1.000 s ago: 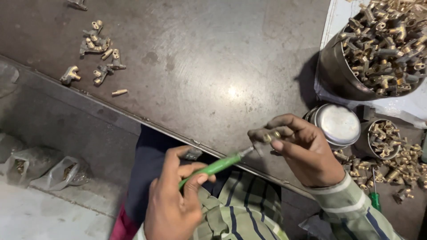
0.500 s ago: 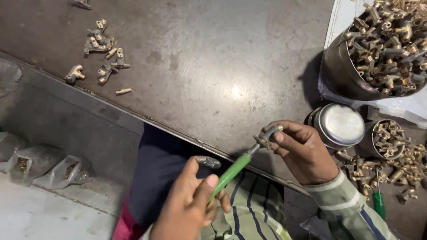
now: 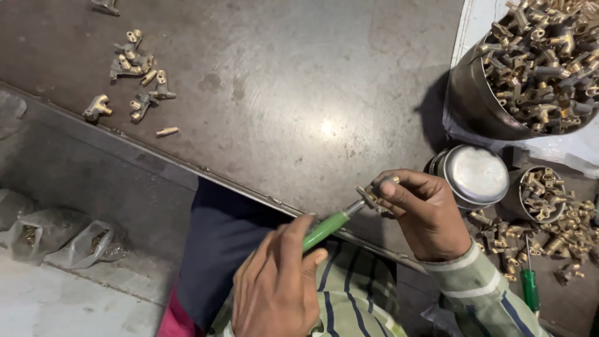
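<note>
Screwdriver (image 3: 327, 228) gripped in left hand (image 3: 277, 287) is now tilting steeper vs 1 s ago, tip working brass fitting (image 3: 373, 195) pinched in right hand (image 3: 424, 215).

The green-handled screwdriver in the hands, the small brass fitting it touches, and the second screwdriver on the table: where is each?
Green-handled screwdriver (image 3: 326, 230), head view, middle of its handle.
Brass fitting (image 3: 372, 196), head view, its body between the right hand's fingers.
Second screwdriver (image 3: 530, 288), head view, its green handle.

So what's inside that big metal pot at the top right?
The big metal pot is heaped with small brass fittings, piled above its rim. Whatever lies under the top layer, and the pot's bottom, is covered.
</note>
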